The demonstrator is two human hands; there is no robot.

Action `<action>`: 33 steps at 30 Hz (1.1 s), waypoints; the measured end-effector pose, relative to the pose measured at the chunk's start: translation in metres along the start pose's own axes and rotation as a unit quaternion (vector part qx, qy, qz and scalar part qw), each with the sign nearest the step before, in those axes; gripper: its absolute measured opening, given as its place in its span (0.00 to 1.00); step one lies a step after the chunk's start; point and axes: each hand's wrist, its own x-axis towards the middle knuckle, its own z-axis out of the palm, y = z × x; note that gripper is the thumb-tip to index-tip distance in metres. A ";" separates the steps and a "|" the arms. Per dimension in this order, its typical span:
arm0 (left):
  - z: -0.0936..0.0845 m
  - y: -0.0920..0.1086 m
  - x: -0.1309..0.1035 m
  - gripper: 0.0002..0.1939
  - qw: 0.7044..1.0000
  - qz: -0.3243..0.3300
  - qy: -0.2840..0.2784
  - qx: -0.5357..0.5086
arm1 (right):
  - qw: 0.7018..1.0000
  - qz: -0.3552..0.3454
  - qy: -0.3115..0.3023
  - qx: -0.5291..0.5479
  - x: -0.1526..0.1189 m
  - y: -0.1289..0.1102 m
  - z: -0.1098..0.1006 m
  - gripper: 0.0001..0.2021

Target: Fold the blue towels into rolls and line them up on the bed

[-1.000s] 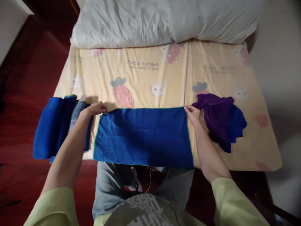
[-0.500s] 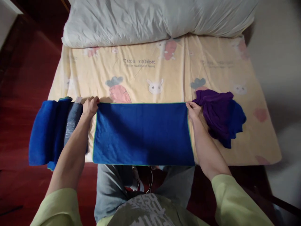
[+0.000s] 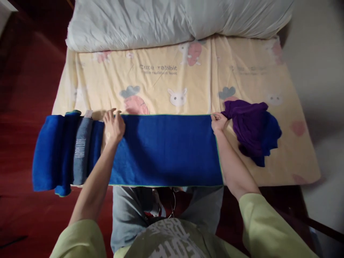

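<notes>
Along the near edge of the bed [image 3: 156,82], a blue cloth [image 3: 166,150] is laid flat, its long side running left to right between the 2 hands. From both, it is spread back toward the body. Its far right corner is pinched in the grip of the right hand [image 3: 219,122]. Its far left corner is nearest the left hand [image 3: 115,127], whose fingers are spread apart; whether it is touched cannot be told. Farther left, 1 grey towel [image 3: 80,154] is set among blue towels [image 3: 47,152]. Farther right, a purple heap [image 3: 248,125] is seen.
</notes>
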 end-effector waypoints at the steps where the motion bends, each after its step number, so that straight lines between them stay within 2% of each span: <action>1: 0.003 0.010 -0.012 0.25 1.000 0.022 -0.006 -0.016 | 0.999 -0.003 0.012 -0.038 -0.006 -0.010 -0.001 0.14; 4: 0.016 0.030 -0.040 0.32 0.996 0.063 -0.045 -0.047 | 0.981 -0.076 0.030 -0.175 -0.040 -0.040 -0.002 0.19; 7: 0.032 0.029 -0.047 0.35 0.996 0.040 -0.059 -0.055 | 0.951 -0.182 -0.063 -0.241 -0.084 -0.058 0.001 0.24; 10: 0.042 0.017 -0.041 0.36 0.996 0.020 -0.063 -0.055 | 0.933 -0.203 -0.117 -0.272 -0.111 -0.059 0.008 0.26; 15: 0.044 0.004 -0.027 0.38 0.997 -0.002 -0.064 -0.042 | 0.934 -0.170 -0.135 -0.285 -0.111 -0.046 0.015 0.29; 19: 0.036 0.012 -0.027 0.39 0.997 -0.003 -0.072 -0.028 | 0.934 -0.157 -0.143 -0.288 -0.105 -0.049 0.017 0.30; 22: 0.025 0.033 -0.041 0.40 0.995 0.012 -0.082 -0.056 | 0.927 -0.166 -0.134 -0.308 -0.112 -0.062 0.015 0.30; 26: 0.022 0.056 -0.079 0.34 0.990 0.090 -0.070 -0.079 | 0.911 -0.203 -0.131 -0.334 -0.135 -0.072 0.001 0.31; 29: 0.031 0.054 -0.101 0.32 0.990 0.099 -0.063 -0.073 | 0.900 -0.194 -0.159 -0.356 -0.145 -0.058 -0.017 0.32; 33: 0.041 0.043 -0.102 0.31 0.992 0.086 -0.052 -0.077 | 0.890 -0.190 -0.188 -0.368 -0.131 -0.037 -0.036 0.32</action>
